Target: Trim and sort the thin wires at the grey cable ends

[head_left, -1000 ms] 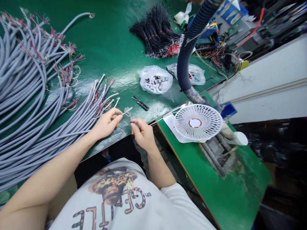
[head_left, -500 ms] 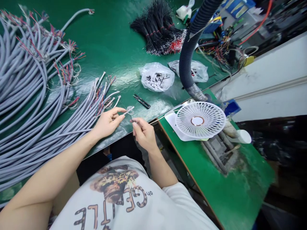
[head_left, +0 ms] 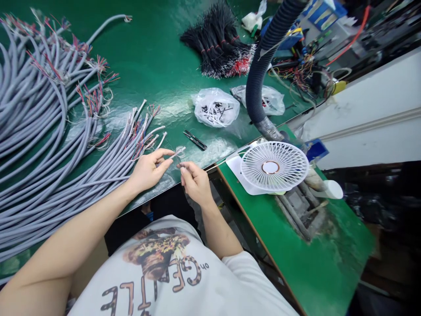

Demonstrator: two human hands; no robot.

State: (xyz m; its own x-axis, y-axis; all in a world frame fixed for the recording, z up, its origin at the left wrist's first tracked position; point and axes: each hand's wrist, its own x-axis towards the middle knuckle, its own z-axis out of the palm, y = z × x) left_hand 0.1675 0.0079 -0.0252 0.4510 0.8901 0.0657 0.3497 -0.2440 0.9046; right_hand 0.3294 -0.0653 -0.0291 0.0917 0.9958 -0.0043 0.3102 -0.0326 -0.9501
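Observation:
My left hand (head_left: 149, 169) pinches the stripped end of a grey cable (head_left: 175, 153) just above the near edge of the green bench (head_left: 158, 57). Frayed shield strands stick out of that cable end. My right hand (head_left: 194, 181) is closed in a pinch right beside it, fingertips at the fine strands. A big heap of grey cables (head_left: 42, 140) with coloured inner wires lies to the left, their stripped ends pointing toward my hands.
Small black snips (head_left: 195, 140) lie just beyond my hands. Two clear bags of small parts (head_left: 215, 108) and a bundle of black wires (head_left: 219, 41) sit farther back. A dark corrugated hose (head_left: 259, 70) hangs down at right, above a white fan (head_left: 274, 166) on a lower green table.
My right hand has moved up closer to the cable end held by my left hand; the left hand has barely shifted.

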